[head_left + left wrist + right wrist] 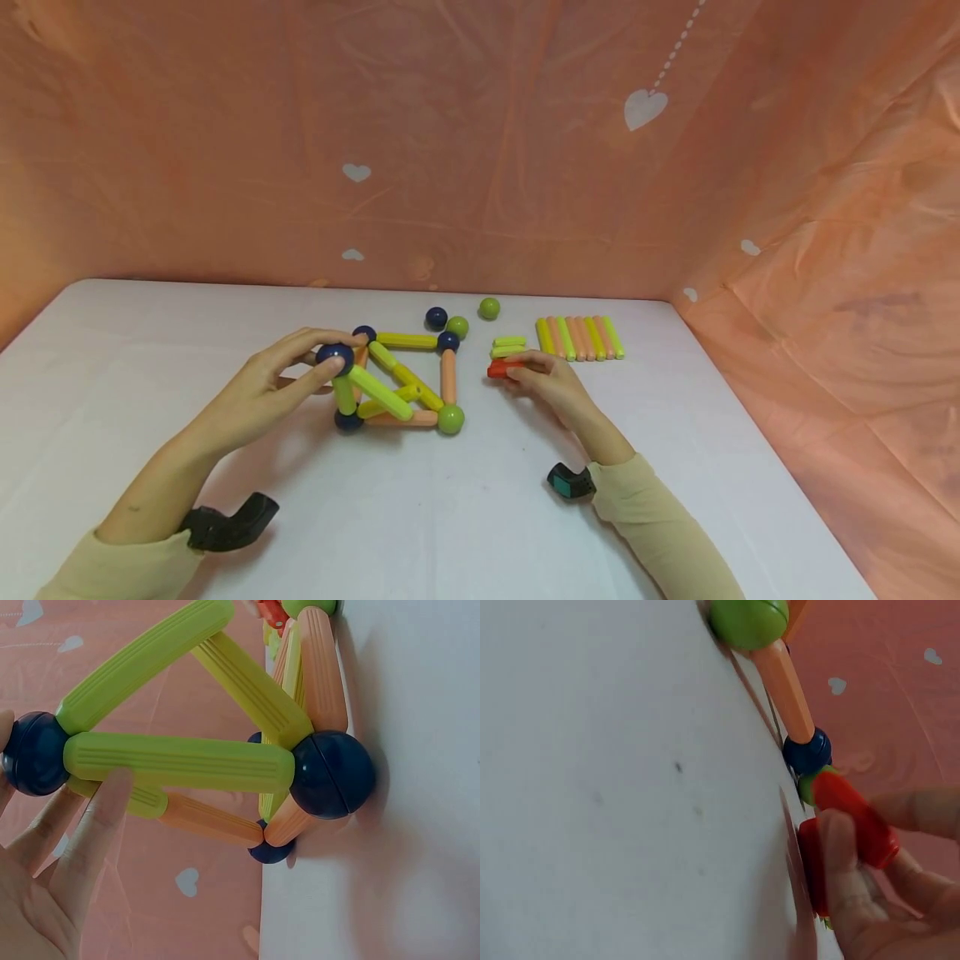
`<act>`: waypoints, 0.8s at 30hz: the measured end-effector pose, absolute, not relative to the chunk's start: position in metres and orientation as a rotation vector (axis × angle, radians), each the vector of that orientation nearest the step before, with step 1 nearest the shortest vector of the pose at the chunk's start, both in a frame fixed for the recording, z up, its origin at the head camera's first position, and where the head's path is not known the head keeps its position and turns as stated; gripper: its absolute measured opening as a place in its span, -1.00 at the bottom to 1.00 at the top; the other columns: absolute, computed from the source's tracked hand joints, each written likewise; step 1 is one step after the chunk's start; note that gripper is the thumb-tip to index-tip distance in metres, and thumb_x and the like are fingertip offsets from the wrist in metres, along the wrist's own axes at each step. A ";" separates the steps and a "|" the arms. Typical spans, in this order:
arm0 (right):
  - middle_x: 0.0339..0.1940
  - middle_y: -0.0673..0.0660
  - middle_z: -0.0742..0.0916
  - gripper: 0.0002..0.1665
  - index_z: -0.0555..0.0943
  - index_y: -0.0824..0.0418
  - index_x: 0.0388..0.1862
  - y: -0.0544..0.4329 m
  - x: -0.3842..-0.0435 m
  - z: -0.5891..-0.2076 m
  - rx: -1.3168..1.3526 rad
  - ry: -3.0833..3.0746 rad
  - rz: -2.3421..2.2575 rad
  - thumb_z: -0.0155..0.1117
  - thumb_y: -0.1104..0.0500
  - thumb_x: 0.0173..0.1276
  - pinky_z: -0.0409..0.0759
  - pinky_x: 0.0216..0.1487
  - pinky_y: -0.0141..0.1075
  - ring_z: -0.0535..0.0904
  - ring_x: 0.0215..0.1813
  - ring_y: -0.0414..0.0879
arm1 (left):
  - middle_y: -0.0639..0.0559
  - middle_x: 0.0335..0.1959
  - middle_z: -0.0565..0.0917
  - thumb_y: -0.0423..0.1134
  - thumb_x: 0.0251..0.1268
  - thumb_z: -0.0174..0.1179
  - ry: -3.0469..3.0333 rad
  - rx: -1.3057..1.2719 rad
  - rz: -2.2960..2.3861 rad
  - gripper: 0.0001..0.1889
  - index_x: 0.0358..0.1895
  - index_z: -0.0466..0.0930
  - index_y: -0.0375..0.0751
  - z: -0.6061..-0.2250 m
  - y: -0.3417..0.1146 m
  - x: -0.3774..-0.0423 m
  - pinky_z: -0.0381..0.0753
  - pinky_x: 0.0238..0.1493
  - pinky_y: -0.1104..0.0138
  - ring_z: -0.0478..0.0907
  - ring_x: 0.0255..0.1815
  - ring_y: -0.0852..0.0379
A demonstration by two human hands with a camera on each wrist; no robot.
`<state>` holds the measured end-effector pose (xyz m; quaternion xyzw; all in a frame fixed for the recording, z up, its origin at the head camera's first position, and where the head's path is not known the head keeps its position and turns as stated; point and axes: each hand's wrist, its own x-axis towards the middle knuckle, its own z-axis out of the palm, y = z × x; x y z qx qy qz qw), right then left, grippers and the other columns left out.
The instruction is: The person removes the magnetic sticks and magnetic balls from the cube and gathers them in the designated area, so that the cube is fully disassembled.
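Between thumb and fingers, my left hand (270,383) holds a dark blue ball (334,358) at the raised corner of a frame of rods and balls. A light green rod (180,761) runs from that ball to a lower blue ball (334,774) on the table, and one left finger touches this rod. A second light green rod (381,393) slants from the held ball to a yellow rod. My right hand (558,392) pinches a short red rod (855,817) to the right of the frame. Another red rod (811,862) lies just beneath it.
Short light green rods (508,347) lie just beyond my right hand. Farther right, a row of yellow, orange and green rods (581,337) lies side by side. Behind the frame sit a loose blue ball (437,317) and green balls (489,308). Orange cloth (480,167) hangs behind the table.
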<state>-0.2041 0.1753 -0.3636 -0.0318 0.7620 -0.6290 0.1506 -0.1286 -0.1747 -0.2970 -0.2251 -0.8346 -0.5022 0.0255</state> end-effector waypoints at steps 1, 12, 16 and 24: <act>0.16 0.39 0.57 -0.60 0.46 0.48 0.16 0.176 -0.205 -0.364 -0.084 2.192 -1.798 0.12 0.31 0.40 0.64 -0.04 -0.34 0.65 -0.19 -0.18 | 0.19 0.15 0.54 -0.23 0.49 0.00 -2.582 -0.695 -1.550 -0.69 0.21 0.47 0.10 -0.297 -0.175 -0.128 0.64 -0.12 0.40 0.49 -0.10 0.23; 0.11 0.38 0.58 -0.62 0.52 0.43 0.12 0.177 -0.204 -0.360 -0.004 2.360 -1.646 0.16 0.30 0.37 0.66 -0.12 -0.31 0.68 -0.28 -0.16 | 0.11 0.17 0.53 -0.24 0.48 0.01 -2.565 -0.701 -1.568 -0.69 0.21 0.49 0.06 -0.295 -0.175 -0.128 0.66 -0.12 0.34 0.51 -0.11 0.23; 0.06 0.35 0.64 -0.64 0.56 0.37 0.10 0.176 -0.199 -0.348 -0.036 2.489 -1.535 0.20 0.27 0.35 0.62 -0.18 -0.37 0.70 -0.23 -0.06 | 0.10 0.16 0.53 -0.23 0.48 0.02 -2.574 -0.686 -1.574 -0.69 0.21 0.48 0.08 -0.294 -0.174 -0.127 0.66 -0.12 0.34 0.50 -0.11 0.23; 0.05 0.29 0.66 -0.70 0.60 0.33 0.03 0.174 -0.198 -0.348 -0.044 2.506 -1.579 0.21 0.27 0.34 0.62 -0.12 -0.31 0.67 -0.21 -0.09 | 0.17 0.13 0.52 -0.20 0.48 0.01 -2.594 -0.668 -1.584 -0.69 0.21 0.48 0.10 -0.294 -0.174 -0.127 0.66 -0.11 0.33 0.50 -0.09 0.22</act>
